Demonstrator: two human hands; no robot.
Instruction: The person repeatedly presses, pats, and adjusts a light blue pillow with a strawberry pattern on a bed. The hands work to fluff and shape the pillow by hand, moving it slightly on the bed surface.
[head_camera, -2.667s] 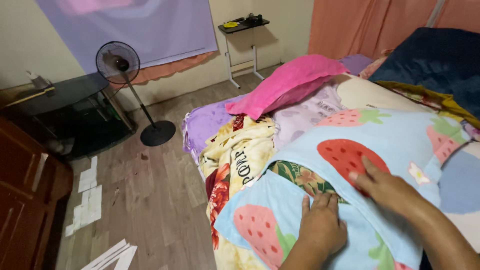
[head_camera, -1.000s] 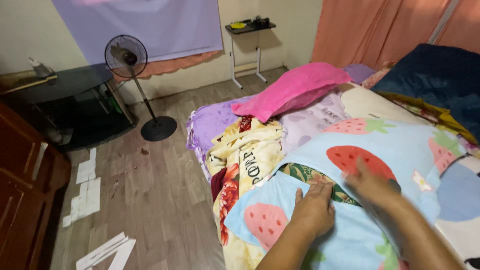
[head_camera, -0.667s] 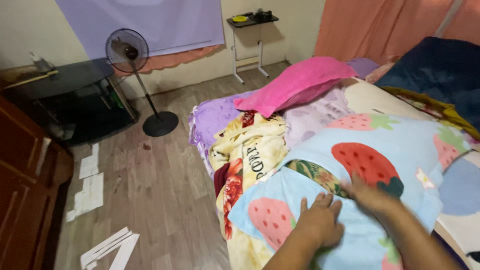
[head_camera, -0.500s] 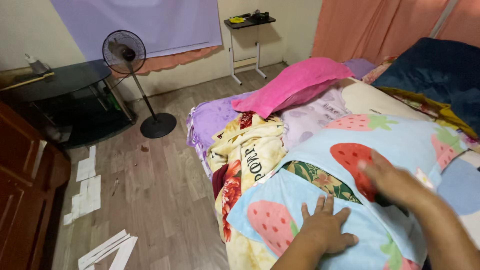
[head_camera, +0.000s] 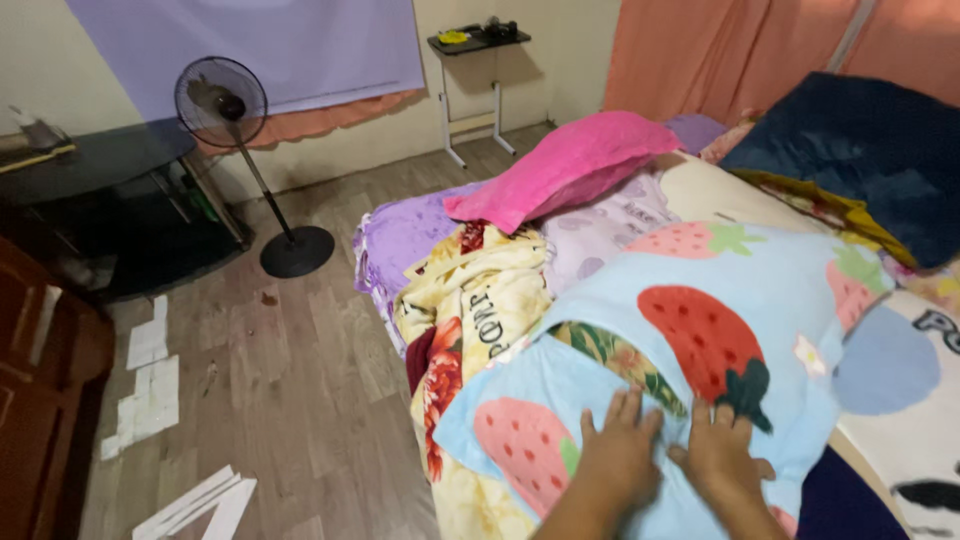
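Observation:
A light blue blanket with a strawberry print lies over the bed. My left hand rests flat on it near its front edge, fingers spread. Right beside it my right hand also presses flat on the blanket, just below a large red strawberry. Neither hand grips anything. A strip of leafy patterned cloth shows through a fold just above my hands.
A pink pillow lies at the head of the bed, a dark blue cushion at the right. A yellow patterned sheet hangs off the bed's side. On the wooden floor stand a pedestal fan, a dark glass stand and a small side table.
My right hand has slid from the strawberry down and left to lie beside my left hand. The view has shifted slightly, and the blanket's fold has moved a little.

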